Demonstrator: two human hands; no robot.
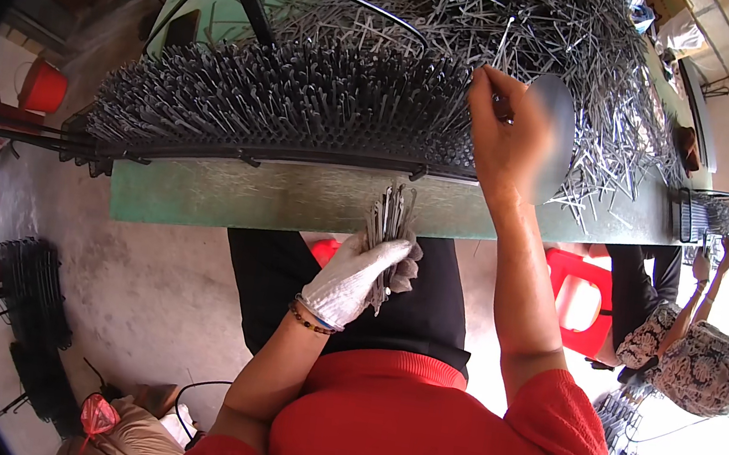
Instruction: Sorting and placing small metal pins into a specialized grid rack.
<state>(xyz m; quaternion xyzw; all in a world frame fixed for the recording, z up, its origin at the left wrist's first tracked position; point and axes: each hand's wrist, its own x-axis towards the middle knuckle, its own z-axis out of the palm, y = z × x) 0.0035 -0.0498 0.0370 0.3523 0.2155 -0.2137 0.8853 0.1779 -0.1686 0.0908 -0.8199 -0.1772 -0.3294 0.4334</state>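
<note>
My left hand (361, 268), in a white glove, is closed round a bundle of thin metal strips (391, 217) in front of the table edge. The strips stand roughly upright and poke out above and below the fist. My bare right hand (513, 132) is at the right end of a long black perforated rack (328, 151). Its thumb and forefinger are pinched together beside the standing strips; what lies between them is too small to make out. Many dark strips (282, 88) stand upright, close together, in the rack's holes.
A large heap of loose metal strips (583, 35) covers the back of the green table (176, 193). Black rods (252, 1) rise behind the rack. At right, another person (705, 364) works at a small rack. A red stool (577, 302) and a red bucket (42, 86) stand nearby.
</note>
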